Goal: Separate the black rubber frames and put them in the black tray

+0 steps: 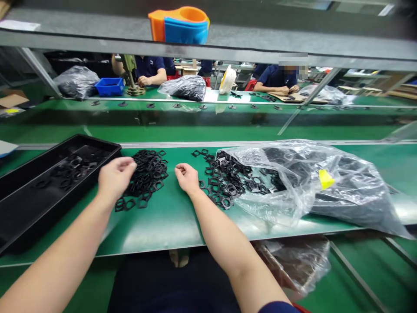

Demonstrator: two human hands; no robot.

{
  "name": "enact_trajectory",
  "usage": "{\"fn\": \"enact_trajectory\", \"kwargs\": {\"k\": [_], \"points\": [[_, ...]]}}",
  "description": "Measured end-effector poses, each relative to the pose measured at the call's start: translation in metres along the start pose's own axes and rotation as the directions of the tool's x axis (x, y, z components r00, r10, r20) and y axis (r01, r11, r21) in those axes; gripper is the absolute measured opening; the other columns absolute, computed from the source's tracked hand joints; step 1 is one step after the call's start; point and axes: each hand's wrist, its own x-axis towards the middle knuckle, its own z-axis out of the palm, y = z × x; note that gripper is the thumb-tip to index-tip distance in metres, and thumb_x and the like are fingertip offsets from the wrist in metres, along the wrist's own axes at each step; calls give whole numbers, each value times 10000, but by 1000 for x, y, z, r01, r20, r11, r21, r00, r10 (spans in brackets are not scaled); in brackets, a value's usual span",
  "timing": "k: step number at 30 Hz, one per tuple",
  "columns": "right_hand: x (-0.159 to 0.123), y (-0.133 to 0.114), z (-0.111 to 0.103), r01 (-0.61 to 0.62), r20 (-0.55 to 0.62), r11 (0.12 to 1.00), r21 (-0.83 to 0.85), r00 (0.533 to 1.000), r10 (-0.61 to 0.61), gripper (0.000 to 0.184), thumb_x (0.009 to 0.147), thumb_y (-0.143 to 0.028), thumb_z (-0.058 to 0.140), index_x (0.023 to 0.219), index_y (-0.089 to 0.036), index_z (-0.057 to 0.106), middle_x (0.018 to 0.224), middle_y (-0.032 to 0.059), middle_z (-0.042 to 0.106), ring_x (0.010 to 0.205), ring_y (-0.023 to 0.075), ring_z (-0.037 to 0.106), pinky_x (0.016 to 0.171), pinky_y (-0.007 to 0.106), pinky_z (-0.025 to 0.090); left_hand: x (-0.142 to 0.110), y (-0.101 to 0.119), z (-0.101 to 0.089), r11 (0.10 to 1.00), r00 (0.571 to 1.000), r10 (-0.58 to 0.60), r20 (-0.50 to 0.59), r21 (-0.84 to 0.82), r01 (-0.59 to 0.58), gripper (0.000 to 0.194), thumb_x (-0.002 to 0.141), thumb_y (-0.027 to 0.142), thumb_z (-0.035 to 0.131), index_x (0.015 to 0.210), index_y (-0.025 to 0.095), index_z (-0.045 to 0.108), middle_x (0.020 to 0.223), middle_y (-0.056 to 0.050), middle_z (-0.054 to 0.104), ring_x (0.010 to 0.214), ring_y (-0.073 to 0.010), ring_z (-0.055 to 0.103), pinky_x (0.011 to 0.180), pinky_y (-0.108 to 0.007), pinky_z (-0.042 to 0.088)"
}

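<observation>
My left hand (115, 177) hovers between a black tray and a pile of small black ring-shaped plastic parts (150, 171). Its fingers are curled together, and whatever they pinch, if anything, is hidden. Over bare green tabletop, between two piles, my right hand (186, 178) is closed with thumb and fingertips together. I cannot make out anything in it. Just right of it spreads a second heap of the same black parts (224, 180), spilling from the mouth of a clear plastic bag (352, 187) with a yellow label. More loose parts lie inside the black tray (114, 147).
A raised shelf crosses above, bearing an orange and blue plastic holder (185, 26). Behind the table runs a green conveyor belt (195, 126); single black parts sit in a row beyond it. Co-workers (273, 80) sit opposite. Below the front edge is a plastic-lined box (296, 263).
</observation>
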Motion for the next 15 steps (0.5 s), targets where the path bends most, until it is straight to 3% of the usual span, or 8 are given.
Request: {"fn": "enact_trajectory", "kwargs": {"k": [1,3,5,8,10,12,15], "points": [[0,0,0,10,-4,999,-33,1000,-10,241,818,-340,507,938,-170,629,780,21,641,666,122,565,725,257,478,-12,7,15,998,990,49,133,36,-54,337,733,422,640,970,186,675,863,-52,695,757,-187,640,728,-312,505],[-1,-1,-1,27,-28,993,-116,999,-31,257,843,-335,479,985,-173,619,832,33,649,723,131,579,766,261,473,-31,20,44,957,922,185,340,153,-248,317,741,423,618,962,207,691,898,-62,701,801,-222,645,767,-340,496],[-3,-3,-5,18,-75,974,-226,997,-35,263,864,-309,448,1025,-174,607,892,47,649,814,147,588,809,272,462,-44,25,69,849,846,302,440,280,-449,310,759,382,589,979,190,694,986,-106,684,904,-275,620,836,-388,468],[-4,-10,-14,-56,-132,894,-445,991,-4,283,849,-253,458,1091,-170,579,1016,87,624,968,198,564,868,324,442,-51,17,94,720,823,350,447,434,-542,315,815,299,488,1008,152,689,998,-150,658,937,-312,576,841,-436,444],[-4,-16,-21,-117,-121,792,-600,991,55,330,807,-224,499,1127,-169,560,1090,121,591,1037,252,531,885,390,430,-51,5,101,700,827,358,433,461,-545,326,839,243,420,1002,168,693,978,-137,655,913,-298,566,818,-426,445],[-3,-21,-27,-162,-80,690,-705,986,149,352,772,-196,521,1121,-167,557,1117,145,565,1061,290,511,869,437,431,-50,-7,103,697,804,404,435,422,-579,346,837,190,392,1012,184,690,992,-121,647,920,-276,562,838,-404,442],[-2,-26,-33,-170,2,610,-774,963,271,360,737,-175,560,1096,-167,563,1135,154,539,1078,302,493,836,444,447,-49,-16,99,707,791,455,409,374,-601,348,814,166,411,1030,199,683,1044,-109,628,971,-268,549,889,-395,433]]}}
